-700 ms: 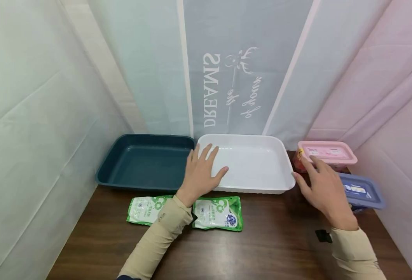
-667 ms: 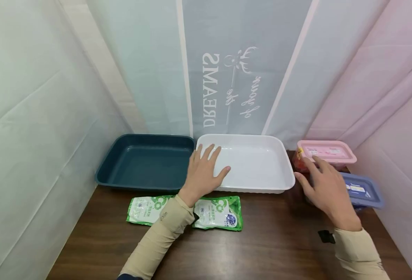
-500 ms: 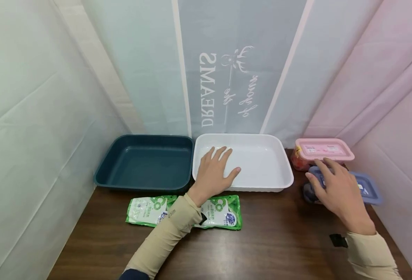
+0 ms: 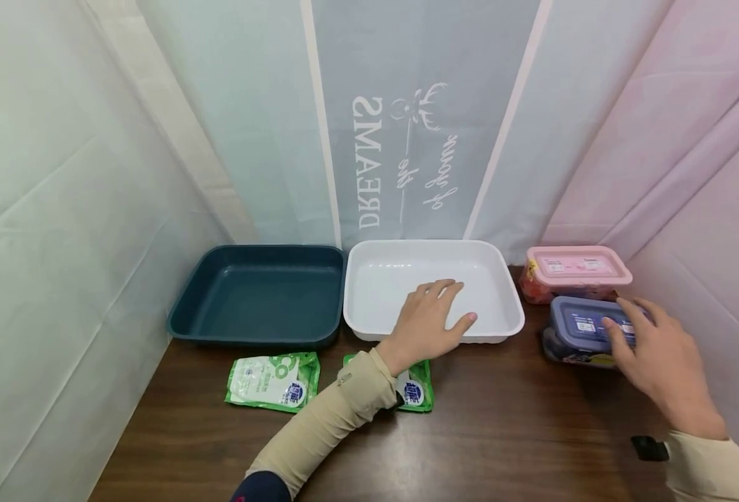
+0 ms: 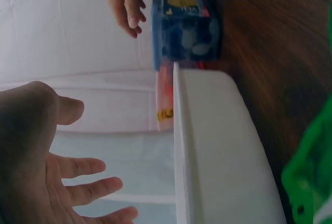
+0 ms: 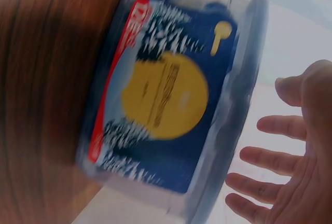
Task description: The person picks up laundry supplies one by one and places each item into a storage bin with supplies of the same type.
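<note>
My left hand [image 4: 429,322] hovers over the front part of the white tray [image 4: 514,333], fingers spread, holding nothing. In the left wrist view its fingers [image 5: 96,190] stand apart from the tray's rim. My right hand [image 4: 661,355] is above the right end of the blue-lidded plastic box [image 4: 585,328], its fingers loosely bent. The right wrist view shows a gap between those fingers [image 6: 270,159] and the box, whose side carries a dark blue label with a yellow circle. Behind it sits a pink-lidded box [image 4: 579,268] with reddish contents.
A dark teal tray [image 4: 256,335] stands left of the white one. Two green-and-white pouches [image 4: 272,380] lie on the wooden table [image 4: 470,446] in front; my left sleeve partly covers the right pouch. Fabric walls [image 4: 62,209] enclose the sides and back.
My left hand has moved right and nearer, from the white tray's left side to its front middle. My right hand has moved right and nearer, from beside the pink-lidded box to over the blue-lidded one.
</note>
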`<state>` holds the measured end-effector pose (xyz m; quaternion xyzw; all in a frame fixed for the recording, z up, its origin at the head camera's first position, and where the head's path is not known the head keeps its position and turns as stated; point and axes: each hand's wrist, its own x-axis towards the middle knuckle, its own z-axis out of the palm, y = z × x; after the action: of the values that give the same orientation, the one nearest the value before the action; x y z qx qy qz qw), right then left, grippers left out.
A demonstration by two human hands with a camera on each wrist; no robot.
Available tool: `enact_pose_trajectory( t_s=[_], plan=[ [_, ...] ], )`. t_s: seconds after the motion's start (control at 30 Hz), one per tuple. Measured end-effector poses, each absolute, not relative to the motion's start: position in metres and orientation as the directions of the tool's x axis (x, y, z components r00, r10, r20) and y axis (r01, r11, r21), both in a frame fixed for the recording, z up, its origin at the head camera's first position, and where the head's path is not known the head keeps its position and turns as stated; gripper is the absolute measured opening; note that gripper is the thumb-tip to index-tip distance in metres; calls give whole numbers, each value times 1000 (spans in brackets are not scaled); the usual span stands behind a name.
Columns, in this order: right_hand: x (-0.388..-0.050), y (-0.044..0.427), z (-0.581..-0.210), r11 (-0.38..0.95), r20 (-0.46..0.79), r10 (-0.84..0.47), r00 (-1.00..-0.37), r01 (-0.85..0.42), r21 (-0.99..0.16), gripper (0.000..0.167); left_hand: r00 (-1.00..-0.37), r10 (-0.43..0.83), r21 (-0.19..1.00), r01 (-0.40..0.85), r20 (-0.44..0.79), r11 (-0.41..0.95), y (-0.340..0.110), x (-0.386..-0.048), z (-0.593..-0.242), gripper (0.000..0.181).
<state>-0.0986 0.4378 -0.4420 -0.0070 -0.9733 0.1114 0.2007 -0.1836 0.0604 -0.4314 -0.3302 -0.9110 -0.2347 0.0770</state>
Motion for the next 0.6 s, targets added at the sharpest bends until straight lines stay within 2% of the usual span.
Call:
enact_pose_trajectory(
  t_s=[0.17, 0.3, 0.6],
  plan=[
    [-93, 455, -446, 964, 327, 149, -933, 63, -260, 59, -769, 576, 442, 634, 276, 634, 79, -181, -430, 60],
    [-88, 469, -455, 952, 340, 185, -922, 82, -295, 53, -771, 579, 482, 625, 263, 614, 90, -180, -431, 57],
    [-81, 498, -459, 873, 267, 271, -925, 119, -474, 48, -746, 616, 539, 637, 252, 551, 128, -179, -434, 57]
  ],
)
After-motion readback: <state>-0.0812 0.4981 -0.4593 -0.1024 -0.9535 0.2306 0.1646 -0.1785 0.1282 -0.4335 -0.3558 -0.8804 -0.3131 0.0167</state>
